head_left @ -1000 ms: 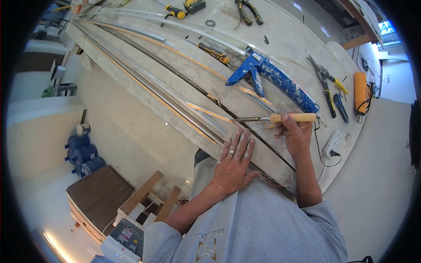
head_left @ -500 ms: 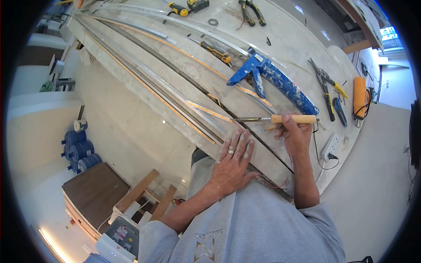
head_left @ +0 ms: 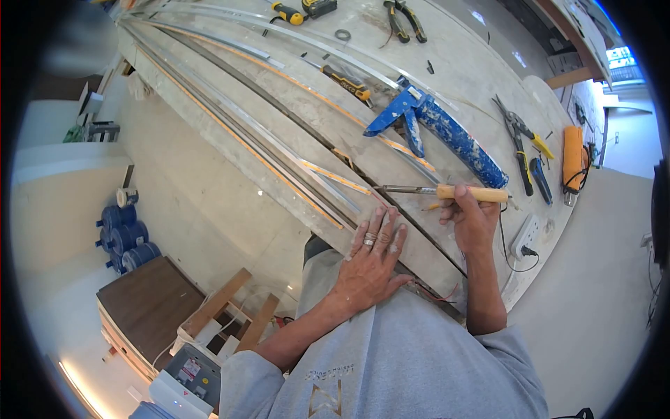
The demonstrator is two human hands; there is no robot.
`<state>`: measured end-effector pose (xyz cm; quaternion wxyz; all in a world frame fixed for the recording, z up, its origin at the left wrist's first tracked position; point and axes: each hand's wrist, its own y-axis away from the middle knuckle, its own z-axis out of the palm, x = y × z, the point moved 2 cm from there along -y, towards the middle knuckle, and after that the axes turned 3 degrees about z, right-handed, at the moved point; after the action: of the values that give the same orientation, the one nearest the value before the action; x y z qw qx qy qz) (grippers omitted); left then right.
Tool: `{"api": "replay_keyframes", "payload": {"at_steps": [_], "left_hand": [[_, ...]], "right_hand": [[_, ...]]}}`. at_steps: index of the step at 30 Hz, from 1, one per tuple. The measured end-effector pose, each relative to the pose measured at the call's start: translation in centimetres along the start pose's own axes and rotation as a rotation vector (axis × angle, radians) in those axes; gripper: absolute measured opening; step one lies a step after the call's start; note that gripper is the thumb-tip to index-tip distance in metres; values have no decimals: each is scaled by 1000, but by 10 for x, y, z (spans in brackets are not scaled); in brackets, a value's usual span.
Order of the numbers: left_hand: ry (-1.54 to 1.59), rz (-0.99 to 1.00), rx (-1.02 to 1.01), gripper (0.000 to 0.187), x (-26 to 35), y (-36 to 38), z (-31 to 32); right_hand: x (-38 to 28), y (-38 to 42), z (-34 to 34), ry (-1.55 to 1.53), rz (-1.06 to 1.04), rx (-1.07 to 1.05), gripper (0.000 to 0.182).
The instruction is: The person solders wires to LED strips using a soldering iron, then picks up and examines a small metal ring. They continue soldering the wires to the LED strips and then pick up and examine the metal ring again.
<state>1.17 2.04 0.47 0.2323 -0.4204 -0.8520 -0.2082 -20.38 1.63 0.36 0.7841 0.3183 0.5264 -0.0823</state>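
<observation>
Right hand (head_left: 473, 220) holding soldering iron (head_left: 447, 191), tip hovering beside end of orange-white strip (head_left: 335, 176) lying on workbench (head_left: 467, 52); left hand (head_left: 373, 258) resting flat nearby, fingers slightly spread; slipping iron risking burnt fingertips, overlong contact risking scorched strip

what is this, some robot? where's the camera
Not a robot: a person, working bare-handed. Every picture comes from one camera worn on the head, looking forward and down. The right hand has a grip on what looks like a wooden-handled soldering iron, its tip close to the end of an orange-and-white strip. The left hand lies palm down nearby. On the pale work surface lie a blue caulking gun, snips, pliers and a white power strip.
</observation>
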Motion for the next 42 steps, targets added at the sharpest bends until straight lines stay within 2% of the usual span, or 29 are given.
{"api": "replay_keyframes", "payload": {"at_steps": [6, 8, 9, 11, 12, 14, 16, 17, 19, 20, 24, 26, 27, 29, 33, 35, 42], "left_hand": [[48, 1, -36, 92, 2, 0, -3], [46, 34, 130, 74, 1, 2, -13], [47, 42, 122, 74, -5, 3, -11], [-205, 220, 374, 46, -19, 6, -13], [-203, 233, 362, 46, -25, 0, -28], [-258, 230, 383, 29, -36, -28, -77], [-119, 366, 216, 29, -57, -60, -99], [-109, 381, 205, 29, -60, -72, -104], [-183, 473, -75, 22, -60, -88, -104], [-236, 498, -102, 17, -50, -88, -101], [-304, 461, -70, 19, -3, -58, -60], [-100, 376, 156, 24, 3, -42, -38], [-106, 370, 153, 24, -3, -42, -32], [-183, 321, 372, 31, -13, -38, -27], [-303, 200, 279, 34, -20, -39, -32], [-336, 243, 204, 36, -19, -40, -33], [-322, 213, 196, 33, -15, -47, -32]], "right_hand": [[-2, 14, -13, -16, -72, 25, 26], [-5, 18, -17, -62, -79, 54, 25], [-6, 18, -19, -65, -80, 65, 25], [-8, 20, -27, -86, -122, 82, 23], [-10, 19, -28, -93, -123, 99, 23], [-12, 20, -33, -108, -153, 155, 22], [-13, 21, -39, -143, -164, 188, 22], [-14, 21, -41, -174, -178, 187, 23], [-15, 25, -45, -178, -190, 225, 23], [-17, 27, -47, -193, -197, 258, 23], [-22, 35, -52, -183, -215, 365, 23], [-23, 31, -57, -200, -220, 331, 23], [-22, 30, -59, -212, -226, 318, 23], [-23, 26, -58, -215, -222, 296, 23], [-24, 13, -54, -201, -212, 229, 21], [-23, 9, -49, -195, -203, 221, 21], [-21, 2, -45, -160, -164, 174, 21]]}}
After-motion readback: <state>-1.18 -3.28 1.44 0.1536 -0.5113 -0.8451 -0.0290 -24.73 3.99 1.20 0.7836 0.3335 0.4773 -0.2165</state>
